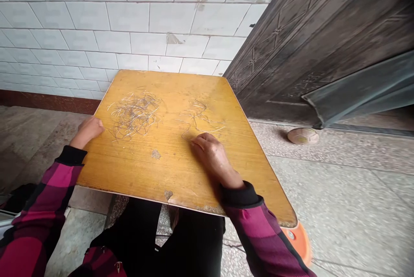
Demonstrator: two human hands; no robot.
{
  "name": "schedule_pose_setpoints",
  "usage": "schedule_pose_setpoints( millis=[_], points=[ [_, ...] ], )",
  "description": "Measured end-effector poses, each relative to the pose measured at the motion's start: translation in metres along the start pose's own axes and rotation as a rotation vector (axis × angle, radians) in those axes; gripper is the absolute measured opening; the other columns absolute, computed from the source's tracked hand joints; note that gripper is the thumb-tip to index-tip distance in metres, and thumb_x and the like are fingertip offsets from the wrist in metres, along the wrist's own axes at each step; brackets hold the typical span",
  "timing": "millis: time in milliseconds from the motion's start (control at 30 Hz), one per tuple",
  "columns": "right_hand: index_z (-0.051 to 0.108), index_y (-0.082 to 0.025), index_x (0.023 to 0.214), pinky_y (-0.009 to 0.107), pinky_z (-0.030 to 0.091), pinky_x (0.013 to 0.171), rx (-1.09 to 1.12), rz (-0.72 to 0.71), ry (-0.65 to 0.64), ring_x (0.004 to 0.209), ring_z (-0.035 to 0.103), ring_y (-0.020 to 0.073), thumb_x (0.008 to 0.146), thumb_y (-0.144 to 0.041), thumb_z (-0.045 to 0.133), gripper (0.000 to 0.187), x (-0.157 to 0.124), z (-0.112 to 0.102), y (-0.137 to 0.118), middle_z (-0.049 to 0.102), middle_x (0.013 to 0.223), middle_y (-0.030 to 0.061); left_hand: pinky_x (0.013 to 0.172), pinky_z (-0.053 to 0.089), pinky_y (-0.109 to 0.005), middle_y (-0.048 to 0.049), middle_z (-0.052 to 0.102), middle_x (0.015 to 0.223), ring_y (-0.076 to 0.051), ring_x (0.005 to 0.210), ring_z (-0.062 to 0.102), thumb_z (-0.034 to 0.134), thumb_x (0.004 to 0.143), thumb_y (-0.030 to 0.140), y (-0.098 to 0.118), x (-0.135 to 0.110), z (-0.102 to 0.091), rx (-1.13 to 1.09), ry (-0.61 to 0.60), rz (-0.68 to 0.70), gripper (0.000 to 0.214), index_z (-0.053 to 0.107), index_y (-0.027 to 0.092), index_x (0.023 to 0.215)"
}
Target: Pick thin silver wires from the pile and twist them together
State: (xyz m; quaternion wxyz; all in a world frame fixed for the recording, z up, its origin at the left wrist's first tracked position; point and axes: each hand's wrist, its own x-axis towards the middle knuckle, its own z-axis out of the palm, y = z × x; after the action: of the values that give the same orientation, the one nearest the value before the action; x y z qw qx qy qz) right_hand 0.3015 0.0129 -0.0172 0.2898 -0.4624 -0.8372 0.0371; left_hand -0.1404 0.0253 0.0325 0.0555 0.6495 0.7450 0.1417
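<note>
A small yellow wooden table [181, 169] stands before me. On its left half lies a tangled pile of thin silvery wires [134, 115]. A smaller loose bunch of wires [197, 117] lies right of centre. My left hand [88, 129] rests at the table's left edge beside the big pile, fingers curled under. My right hand [213, 156] lies on the tabletop with fingers bent, its fingertips pressing the near end of the smaller wire bunch. Both sleeves are pink-and-black plaid.
A white tiled wall [129, 23] rises behind the table. A dark carved door [323, 44] stands at the right. A small pale bowl [303, 136] lies on the stone floor by the door. Something orange [299, 240] shows under the table's near right corner.
</note>
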Motion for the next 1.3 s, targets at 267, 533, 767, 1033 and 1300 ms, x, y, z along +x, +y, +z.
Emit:
schedule_pose_setpoints(
  millis=[267, 533, 767, 1033, 1300],
  points=[
    [0.07, -0.015, 0.086, 0.032, 0.048, 0.071, 0.008, 0.017, -0.06, 0.08, 0.061, 0.0222, 0.095, -0.025, 0.046, 0.028, 0.0, 0.0, -0.003, 0.065, 0.09, 0.0138, 0.062, 0.041, -0.029, -0.0025, 0.066, 0.066, -0.019, 0.062, 0.059, 0.054, 0.07, 0.026, 0.041, -0.017, -0.043, 0.025, 0.102, 0.051, 0.01, 0.061, 0.022, 0.064],
    [0.069, -0.015, 0.089, 0.03, 0.047, 0.071, 0.023, -0.009, -0.099, 0.08, 0.06, 0.0205, 0.094, -0.022, 0.047, 0.023, 0.001, 0.002, -0.006, 0.065, 0.091, 0.0122, 0.067, 0.045, -0.031, -0.0014, 0.063, 0.066, -0.019, 0.065, 0.06, 0.049, 0.08, 0.025, 0.08, -0.04, -0.052, 0.028, 0.43, 0.323, 0.012, 0.053, 0.023, 0.069],
    [0.069, -0.016, 0.088, 0.03, 0.048, 0.071, 0.043, -0.027, -0.122, 0.079, 0.061, 0.0195, 0.093, -0.018, 0.051, 0.019, 0.001, 0.001, -0.011, 0.065, 0.091, 0.011, 0.071, 0.048, -0.032, -0.0001, 0.068, 0.068, -0.018, 0.067, 0.066, 0.052, 0.086, 0.028, 0.077, -0.051, -0.042, -0.151, 0.53, 0.273, 0.011, 0.055, 0.022, 0.078],
    [0.069, -0.017, 0.087, 0.03, 0.049, 0.073, 0.055, -0.055, -0.16, 0.081, 0.06, 0.0182, 0.094, -0.02, 0.05, 0.02, 0.001, -0.001, -0.011, 0.063, 0.09, 0.0089, 0.073, 0.051, -0.031, 0.0017, 0.067, 0.063, -0.019, 0.069, 0.07, 0.054, 0.083, 0.028, 0.073, -0.026, -0.032, -0.272, 0.394, 0.11, 0.009, 0.057, 0.021, 0.078],
    [0.07, -0.017, 0.089, 0.031, 0.048, 0.074, 0.041, -0.062, -0.167, 0.082, 0.06, 0.0186, 0.093, -0.019, 0.054, 0.016, 0.001, 0.0, -0.01, 0.064, 0.091, 0.009, 0.08, 0.05, -0.032, -0.0067, 0.067, 0.093, -0.02, 0.087, 0.065, 0.048, 0.093, 0.029, 0.081, -0.02, -0.034, -0.001, 0.583, 0.42, 0.017, 0.061, 0.022, 0.084]
  ],
)
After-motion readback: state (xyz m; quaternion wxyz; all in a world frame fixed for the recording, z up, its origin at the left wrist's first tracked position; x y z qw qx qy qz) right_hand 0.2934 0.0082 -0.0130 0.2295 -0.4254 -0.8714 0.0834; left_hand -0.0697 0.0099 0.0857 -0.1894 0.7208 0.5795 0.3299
